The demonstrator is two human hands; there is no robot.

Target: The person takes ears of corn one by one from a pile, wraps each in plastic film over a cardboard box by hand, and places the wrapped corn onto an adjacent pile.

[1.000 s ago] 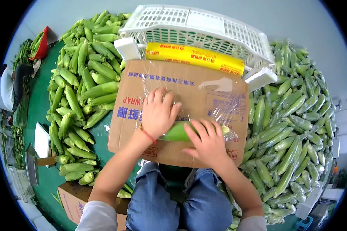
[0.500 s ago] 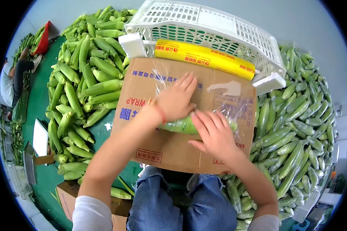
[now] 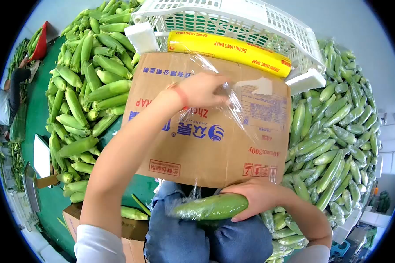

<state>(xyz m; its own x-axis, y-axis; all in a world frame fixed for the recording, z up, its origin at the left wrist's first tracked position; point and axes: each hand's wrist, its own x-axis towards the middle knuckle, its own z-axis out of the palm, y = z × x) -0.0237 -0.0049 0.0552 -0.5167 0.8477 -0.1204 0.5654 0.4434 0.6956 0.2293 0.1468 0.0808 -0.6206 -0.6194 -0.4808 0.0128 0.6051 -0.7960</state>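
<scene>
A green corn ear [image 3: 213, 207] in clear film is in the grip of my right hand [image 3: 254, 197], over my knees and just below the front edge of the cardboard box [image 3: 197, 158]. My left hand [image 3: 208, 90] is above the box's upper middle, its fingers bent around gathered clear plastic film [image 3: 235, 109]. Thin strands of film stretch over the cardboard. Behind the box, a yellow roll of wrap [image 3: 228, 50] lies across a holder with white end blocks.
Unwrapped corn ears [image 3: 112, 90] are heaped on the left, film-wrapped ears [image 3: 333, 144] on the right. A white plastic crate [image 3: 245, 22] stands behind the roll. Far left are a person [image 3: 13, 92], a red container [image 3: 40, 44] and a scale [image 3: 32, 186].
My right hand has brought the wrapped corn off the box toward my knees. My left hand has come away from the corn and now holds film higher up.
</scene>
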